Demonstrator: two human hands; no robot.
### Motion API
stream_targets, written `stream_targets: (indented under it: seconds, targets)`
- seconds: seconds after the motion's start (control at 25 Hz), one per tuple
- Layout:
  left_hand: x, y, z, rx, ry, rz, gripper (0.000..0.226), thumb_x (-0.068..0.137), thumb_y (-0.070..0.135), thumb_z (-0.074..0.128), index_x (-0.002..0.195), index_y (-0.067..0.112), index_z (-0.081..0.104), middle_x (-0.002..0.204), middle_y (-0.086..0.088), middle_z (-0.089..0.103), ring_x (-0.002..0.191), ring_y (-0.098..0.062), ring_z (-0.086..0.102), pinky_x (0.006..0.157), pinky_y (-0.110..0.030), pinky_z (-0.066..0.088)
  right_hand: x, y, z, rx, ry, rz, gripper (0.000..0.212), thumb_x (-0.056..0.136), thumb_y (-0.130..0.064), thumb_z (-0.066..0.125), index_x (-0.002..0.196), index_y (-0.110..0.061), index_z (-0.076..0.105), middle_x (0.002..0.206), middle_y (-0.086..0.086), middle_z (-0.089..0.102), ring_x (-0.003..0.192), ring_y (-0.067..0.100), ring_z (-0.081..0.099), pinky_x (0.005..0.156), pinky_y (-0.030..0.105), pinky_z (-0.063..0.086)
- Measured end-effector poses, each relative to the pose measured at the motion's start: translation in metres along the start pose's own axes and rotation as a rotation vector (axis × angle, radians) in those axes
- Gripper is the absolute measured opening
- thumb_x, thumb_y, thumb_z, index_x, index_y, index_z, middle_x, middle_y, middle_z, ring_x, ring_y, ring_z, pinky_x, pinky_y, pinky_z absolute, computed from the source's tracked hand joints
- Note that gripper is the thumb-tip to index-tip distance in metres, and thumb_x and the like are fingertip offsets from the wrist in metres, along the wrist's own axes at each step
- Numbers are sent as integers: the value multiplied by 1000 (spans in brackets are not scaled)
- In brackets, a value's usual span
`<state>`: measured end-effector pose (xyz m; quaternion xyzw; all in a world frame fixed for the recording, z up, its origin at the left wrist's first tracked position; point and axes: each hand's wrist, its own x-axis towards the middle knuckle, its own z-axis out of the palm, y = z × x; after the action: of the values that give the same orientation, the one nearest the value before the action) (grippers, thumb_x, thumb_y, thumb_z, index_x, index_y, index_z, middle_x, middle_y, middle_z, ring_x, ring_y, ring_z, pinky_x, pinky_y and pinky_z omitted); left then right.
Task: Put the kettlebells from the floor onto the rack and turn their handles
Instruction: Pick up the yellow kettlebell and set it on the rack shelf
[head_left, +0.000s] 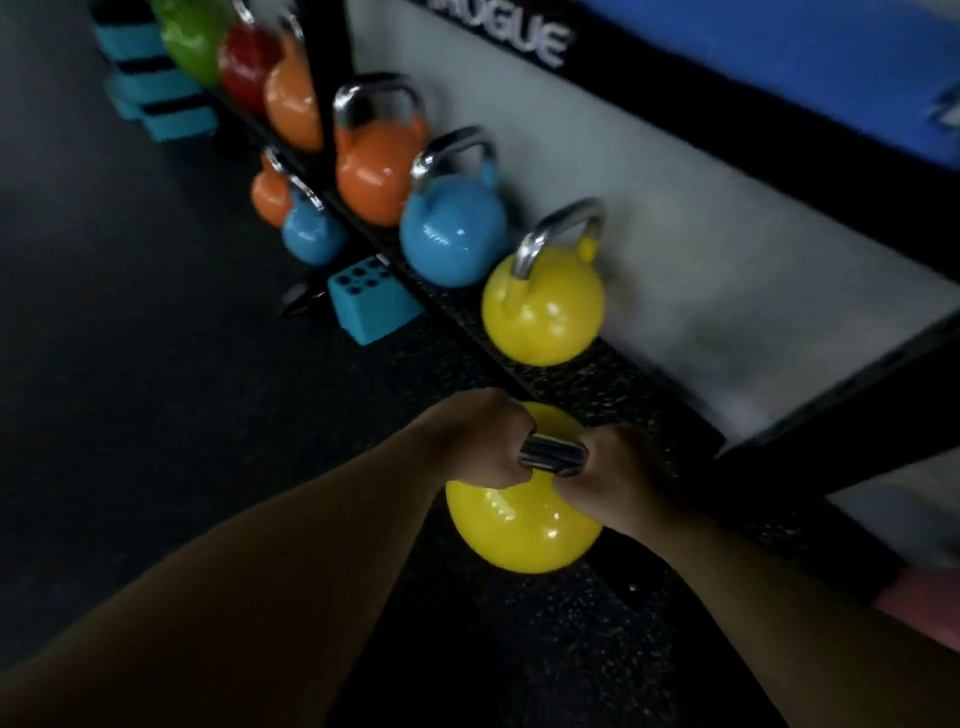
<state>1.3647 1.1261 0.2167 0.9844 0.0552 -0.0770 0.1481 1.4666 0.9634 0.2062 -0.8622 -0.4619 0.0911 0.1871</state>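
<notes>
Both hands grip the steel handle of a yellow kettlebell (522, 530) held at the front edge of the rack shelf (597, 384). My left hand (480, 436) wraps the handle's left end and my right hand (621, 470) wraps its right end. On the shelf stand a second yellow kettlebell (543, 312), a blue kettlebell (452, 234) and an orange kettlebell (376, 171), their handles upright. More orange, red and green kettlebells (249, 62) sit further along at the far left.
Below the shelf sit a small blue kettlebell (311, 234), a small orange kettlebell (270, 195) and a teal block with holes (371, 301). Teal steps (150, 88) are stacked at the back left. A black rack upright (831, 426) crosses at right. The floor is dark rubber.
</notes>
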Motion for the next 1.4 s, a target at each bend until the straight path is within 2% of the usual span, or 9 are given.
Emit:
stream_targets:
  seconds: [0.08,0.2,0.36,0.48,0.64,0.84,1.12,1.28,1.4]
  targets:
    - [46,14,-25,39,36,107,18,72,38,66,76,20,66,69,-3,64,71,-29,66,52,-26,36,12,25,-32,-37,113,29,30,53,-28,60,46,-20,32,40,9,46,48,35,59,45,26,31]
    - [108,31,-58,141,109,247,31,68,41,66,85,16,71,78,-10,70,75,-32,67,56,-28,40,28,52,-66,-104,295,84,14,52,-25,59,47,-15,49,47,17,58,45,39,57,46,29,36]
    - [173,43,-84,192,68,364,24,68,39,64,82,21,68,74,-4,67,68,-26,64,51,-26,36,49,83,-90,-142,336,239,19,57,-27,56,59,-11,64,58,20,64,57,42,62,53,31,42]
    - [208,42,-82,196,34,418,20,68,36,65,82,21,68,68,-1,61,60,-24,58,44,-23,27,63,101,-89,-80,297,367,20,63,-27,57,72,-15,69,59,8,59,61,34,61,53,24,38]
    - [232,34,-63,185,23,437,26,69,36,65,89,21,71,79,-5,70,59,-22,50,44,-22,21,67,112,-70,4,295,469,10,69,-18,64,78,-20,69,61,0,54,58,24,56,47,17,29]
    - [271,27,-63,79,54,407,27,66,29,68,89,15,70,81,-12,70,69,-30,61,49,-26,29,99,134,-74,26,337,540,16,74,-16,64,88,-20,70,64,-3,55,49,3,45,43,14,27]
    - [306,26,-48,51,99,378,31,76,29,68,100,10,65,93,-13,68,84,-31,62,68,-36,50,118,154,-72,42,418,603,22,80,-10,64,100,-15,68,79,1,58,70,21,55,54,22,33]
    - [306,23,-46,27,118,402,32,78,29,69,104,10,65,92,-13,69,83,-30,63,67,-33,49,118,153,-71,62,405,628,21,80,-10,64,100,-17,65,79,1,58,70,23,57,56,23,34]
    - [299,28,-48,2,154,369,37,77,26,69,110,13,62,100,-12,67,89,-32,63,67,-33,46,118,146,-77,63,362,648,27,81,-12,63,108,-16,59,91,8,61,85,30,61,63,30,44]
